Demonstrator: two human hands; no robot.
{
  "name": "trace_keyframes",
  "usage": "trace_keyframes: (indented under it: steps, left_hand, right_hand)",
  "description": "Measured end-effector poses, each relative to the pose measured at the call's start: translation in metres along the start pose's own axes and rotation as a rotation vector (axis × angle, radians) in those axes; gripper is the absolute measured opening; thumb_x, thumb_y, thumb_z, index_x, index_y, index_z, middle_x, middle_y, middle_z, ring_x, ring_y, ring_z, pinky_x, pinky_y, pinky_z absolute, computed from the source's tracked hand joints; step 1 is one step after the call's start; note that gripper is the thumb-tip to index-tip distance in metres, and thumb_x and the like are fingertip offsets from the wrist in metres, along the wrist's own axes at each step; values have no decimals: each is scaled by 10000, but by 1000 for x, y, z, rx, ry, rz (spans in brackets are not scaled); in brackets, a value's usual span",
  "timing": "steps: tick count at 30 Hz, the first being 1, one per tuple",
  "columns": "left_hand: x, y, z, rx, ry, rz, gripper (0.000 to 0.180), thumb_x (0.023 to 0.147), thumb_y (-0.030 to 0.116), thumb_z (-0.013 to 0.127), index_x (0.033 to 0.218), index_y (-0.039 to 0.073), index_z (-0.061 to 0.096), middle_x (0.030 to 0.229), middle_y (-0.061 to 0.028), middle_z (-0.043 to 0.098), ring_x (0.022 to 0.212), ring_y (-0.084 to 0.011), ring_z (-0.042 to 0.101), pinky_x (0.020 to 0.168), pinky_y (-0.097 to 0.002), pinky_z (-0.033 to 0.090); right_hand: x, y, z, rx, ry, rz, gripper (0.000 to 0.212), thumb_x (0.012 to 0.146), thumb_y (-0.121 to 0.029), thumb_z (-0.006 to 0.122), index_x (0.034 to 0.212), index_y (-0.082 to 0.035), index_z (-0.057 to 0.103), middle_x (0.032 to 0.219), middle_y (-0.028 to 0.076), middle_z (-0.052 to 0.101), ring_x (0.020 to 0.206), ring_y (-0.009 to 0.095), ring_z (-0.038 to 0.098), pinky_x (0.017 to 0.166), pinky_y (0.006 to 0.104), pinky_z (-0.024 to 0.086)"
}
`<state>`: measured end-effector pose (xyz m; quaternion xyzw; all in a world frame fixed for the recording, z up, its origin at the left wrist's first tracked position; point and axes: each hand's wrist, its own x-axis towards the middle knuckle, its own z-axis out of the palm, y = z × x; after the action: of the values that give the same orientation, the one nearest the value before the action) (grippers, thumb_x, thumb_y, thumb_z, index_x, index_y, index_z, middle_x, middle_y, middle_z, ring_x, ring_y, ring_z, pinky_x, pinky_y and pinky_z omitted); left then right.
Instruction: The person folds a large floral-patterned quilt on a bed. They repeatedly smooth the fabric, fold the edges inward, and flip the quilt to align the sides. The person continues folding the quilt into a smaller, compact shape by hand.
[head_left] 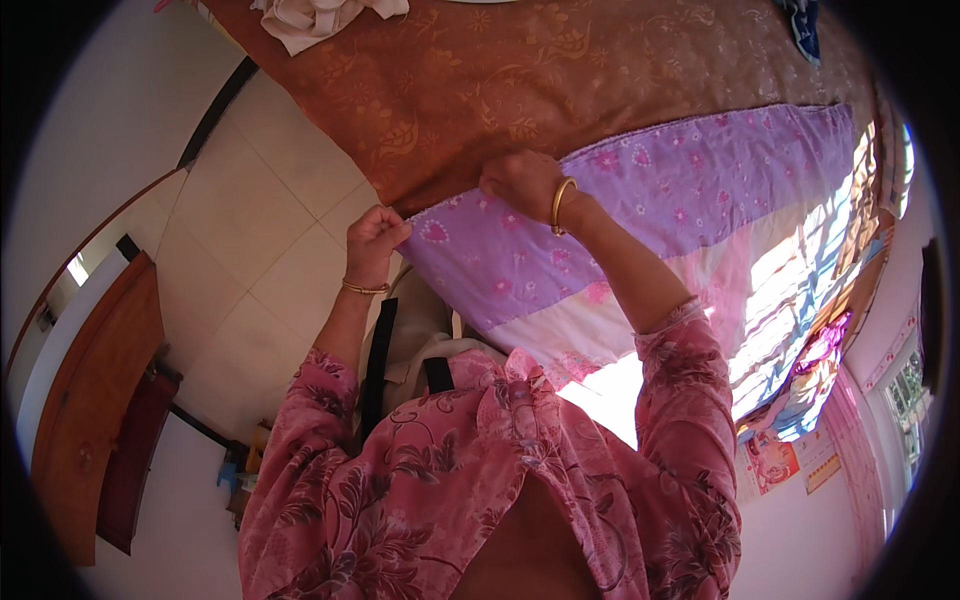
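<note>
A purple cloth with pink flowers and hearts [640, 190] lies spread over the brown patterned bedspread [440, 90], its lower part pale and pink. My left hand [374, 240] pinches the cloth's left corner, just past the bedspread's edge. Further right along the cloth's upper edge, my right hand [525, 183] is closed on that same edge, its fingertips partly hidden behind the hand. Between the two hands the edge runs nearly straight. Each wrist wears a gold-coloured bracelet.
Cream cloth [325, 18] lies crumpled on the bed's far left. A dark blue cloth [803, 30] sits at the far right. Tiled floor [235, 215] stretches left of the bed toward a brown wooden door [95, 400]. Strong sunlight falls across the bed's right side.
</note>
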<state>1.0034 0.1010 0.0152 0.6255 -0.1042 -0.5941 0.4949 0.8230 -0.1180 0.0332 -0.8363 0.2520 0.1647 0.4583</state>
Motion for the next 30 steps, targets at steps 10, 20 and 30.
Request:
trace_keyframes:
  steps: [10, 20, 30]
  left_hand:
    - [3, -10, 15, -50, 249, -39, 112, 802, -43, 604, 907, -4, 609, 764, 1, 592, 661, -46, 515, 596, -168, 414]
    - [7, -15, -10, 640, 160, 112, 108, 828, -2, 587, 934, -5, 571, 786, -47, 614, 697, -126, 558, 643, -245, 457]
    - [12, 69, 98, 1256, -128, 694, 333, 811, 96, 622, 1109, -26, 535, 1004, -212, 571, 912, -367, 553, 801, -421, 459]
  right_hand:
    - [12, -11, 5, -100, 22, 123, 211, 830, -220, 504, 834, -80, 662, 858, 167, 665, 834, 347, 642, 741, 444, 497]
    - [6, -20, 7, -226, 45, 27, 170, 780, -111, 540, 878, -55, 667, 904, 152, 675, 897, 299, 654, 766, 385, 510]
    - [-21, 4, 0, -275, 295, -131, 176, 752, -159, 602, 901, -75, 643, 954, 80, 640, 954, 250, 602, 834, 362, 462]
